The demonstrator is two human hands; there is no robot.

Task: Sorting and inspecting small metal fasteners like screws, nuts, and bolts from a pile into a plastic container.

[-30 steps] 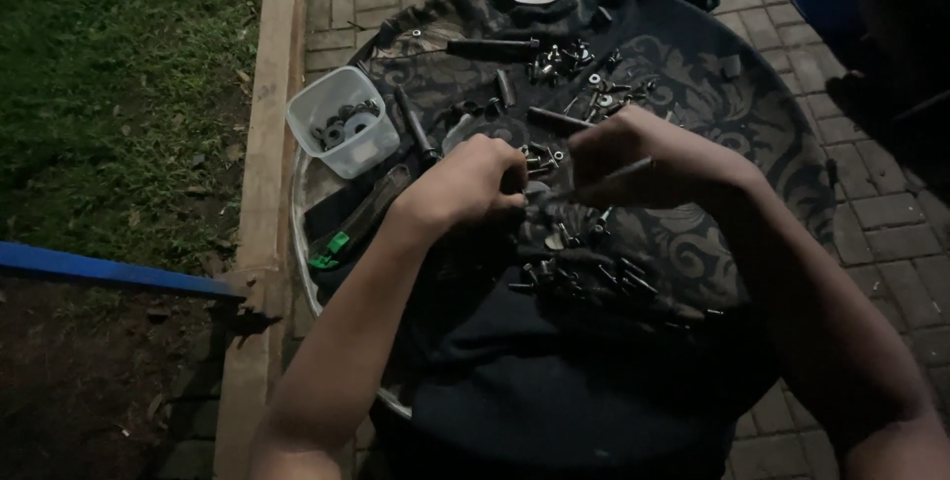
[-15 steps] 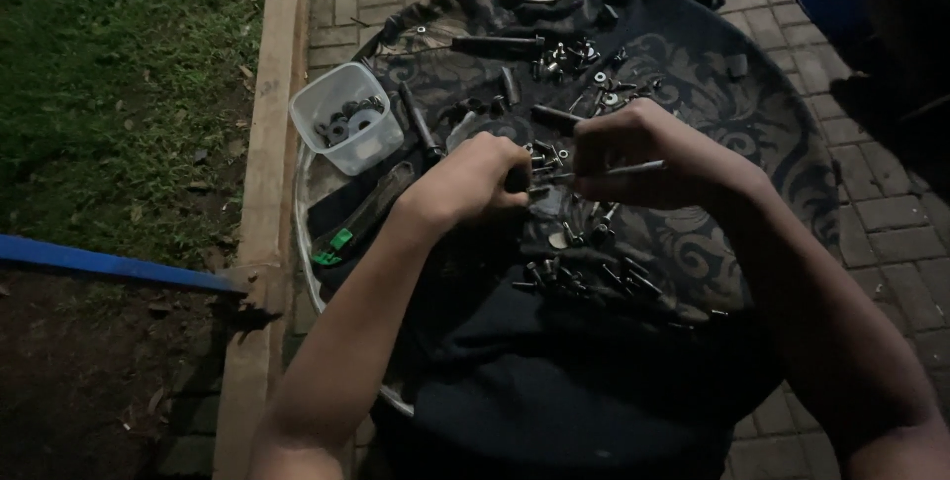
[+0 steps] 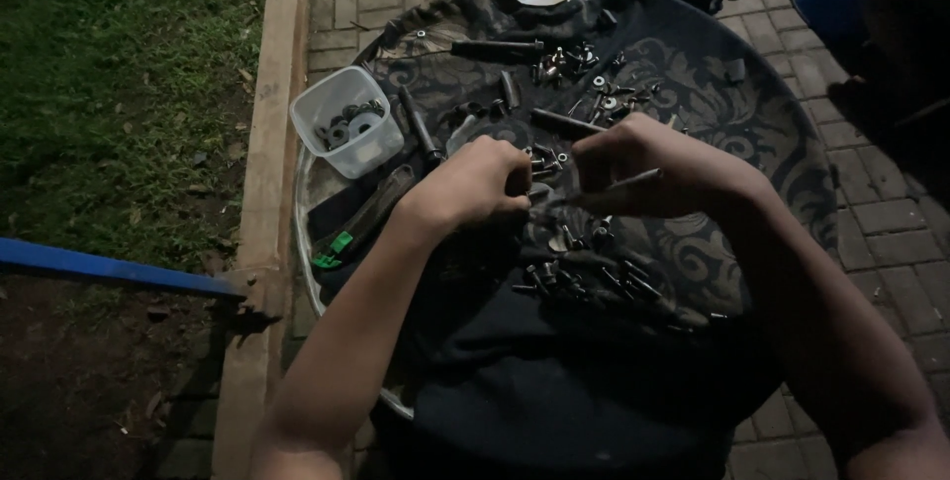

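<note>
Small metal fastener (image 3: pixel 542 165): centre of round tray (image 3: pixel 307 205), between both hands. Left hand (image 3: pixel 473 186): fingers curled shut, pinching it. Right hand (image 3: pixel 643 165): closed round thin metal rod (image 3: pixel 633 179). Loose bolts (image 3: pixel 584 282): scattered just near of the hands. Clear plastic tub (image 3: pixel 348 122) of washers: far left.

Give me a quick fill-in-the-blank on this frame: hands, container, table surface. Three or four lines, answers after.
1. The clear plastic container with metal rings in it sits to the ____ of the left hand.
2. The right hand pinches a thin metal ____.
3. The loose bolts and screws lie on a dark patterned ____ spread over the round table.
4. Beyond the wooden edging on the left grows ____.

Missing words: left; rod; cloth; grass
</note>
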